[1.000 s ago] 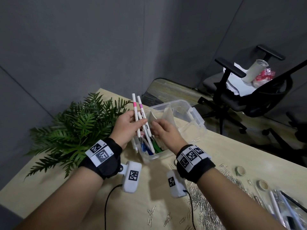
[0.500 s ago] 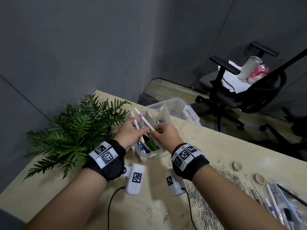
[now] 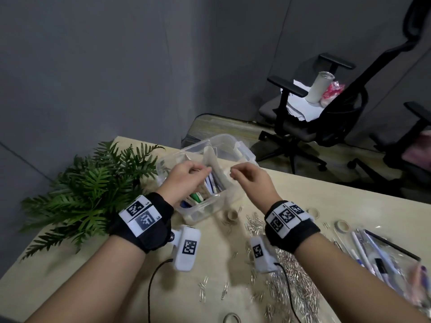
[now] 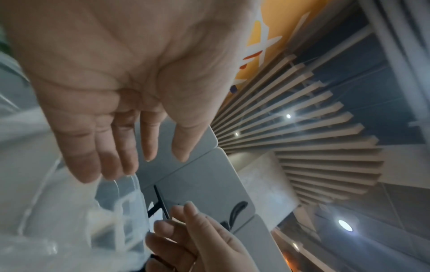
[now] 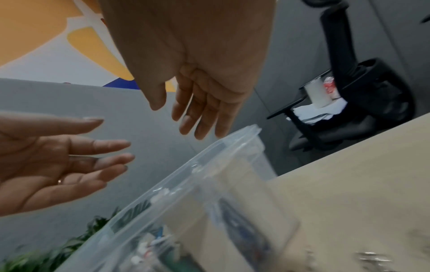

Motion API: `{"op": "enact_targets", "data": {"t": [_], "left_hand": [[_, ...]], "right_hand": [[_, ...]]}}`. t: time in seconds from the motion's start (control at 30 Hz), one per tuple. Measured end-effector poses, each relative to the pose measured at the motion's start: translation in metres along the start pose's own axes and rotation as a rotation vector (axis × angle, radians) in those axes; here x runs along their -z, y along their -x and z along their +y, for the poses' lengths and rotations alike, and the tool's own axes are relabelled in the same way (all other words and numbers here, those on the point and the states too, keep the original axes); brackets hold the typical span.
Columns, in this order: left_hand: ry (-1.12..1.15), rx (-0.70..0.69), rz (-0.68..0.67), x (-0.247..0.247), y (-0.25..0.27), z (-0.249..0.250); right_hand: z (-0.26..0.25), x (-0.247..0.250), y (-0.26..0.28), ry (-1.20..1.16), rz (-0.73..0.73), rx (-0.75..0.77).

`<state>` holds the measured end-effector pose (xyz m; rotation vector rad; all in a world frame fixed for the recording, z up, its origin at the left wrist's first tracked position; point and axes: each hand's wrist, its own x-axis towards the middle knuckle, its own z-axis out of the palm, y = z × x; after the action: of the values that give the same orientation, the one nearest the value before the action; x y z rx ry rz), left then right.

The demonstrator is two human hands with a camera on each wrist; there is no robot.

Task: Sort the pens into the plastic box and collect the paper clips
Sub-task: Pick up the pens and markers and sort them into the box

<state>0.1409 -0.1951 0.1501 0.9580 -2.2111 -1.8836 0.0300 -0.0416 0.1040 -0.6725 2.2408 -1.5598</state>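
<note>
The clear plastic box [image 3: 242, 150] stands at the far edge of the table, with several pens [image 3: 211, 186] lying in its near compartment. My left hand [image 3: 196, 171] hovers over that compartment with relaxed fingers [image 4: 146, 145] and holds nothing. My right hand [image 3: 235, 176] is just to its right over the box [image 5: 209, 162], its fingers [image 5: 200, 121] loose and empty too. A dense pile of silver paper clips [image 3: 293, 278] lies on the table under my right forearm. More pens [image 3: 363, 248] lie at the right edge on a clear pouch.
A green fern [image 3: 88, 190] lies left of the box. Small tape rolls [image 3: 341, 226] and a cardboard core [image 3: 232, 215] lie near the clips. Stray clips [image 3: 203, 285] are scattered near the front. Beyond the table stands an office chair [image 3: 303, 127].
The white pens with pink bands that my left hand held upright have gone down into the box. Both hands have let go and moved apart above it.
</note>
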Motion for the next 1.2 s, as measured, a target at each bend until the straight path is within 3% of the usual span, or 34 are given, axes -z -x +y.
{"op": "enact_targets", "data": {"t": [0.27,0.43,0.6,0.83,1.0,1.2], "left_hand": [[-0.108,-0.034,-0.235,-0.116,0.019,0.004],[-0.249,0.012,-0.402,-0.200,0.031,-0.022],[-0.347,0.050,-0.564,-0.274,0.057,-0.050],[-0.348,0.135,-0.704,-0.347,0.091,-0.081],[-0.412,0.112,-0.764,-0.361,0.103,-0.090],[-0.630,0.101,-0.827,-0.368,0.121,-0.107]], "right_hand": [[0.077,0.114,0.075,0.185,0.124,-0.201],[0.132,0.188,0.139,0.302,0.107,-0.437],[0.176,0.240,0.191,0.356,0.093,-0.560],[0.214,0.280,0.228,0.412,0.015,-0.573],[0.226,0.287,0.238,0.493,-0.072,-0.560],[0.235,0.278,0.239,0.563,-0.071,-0.583]]}}
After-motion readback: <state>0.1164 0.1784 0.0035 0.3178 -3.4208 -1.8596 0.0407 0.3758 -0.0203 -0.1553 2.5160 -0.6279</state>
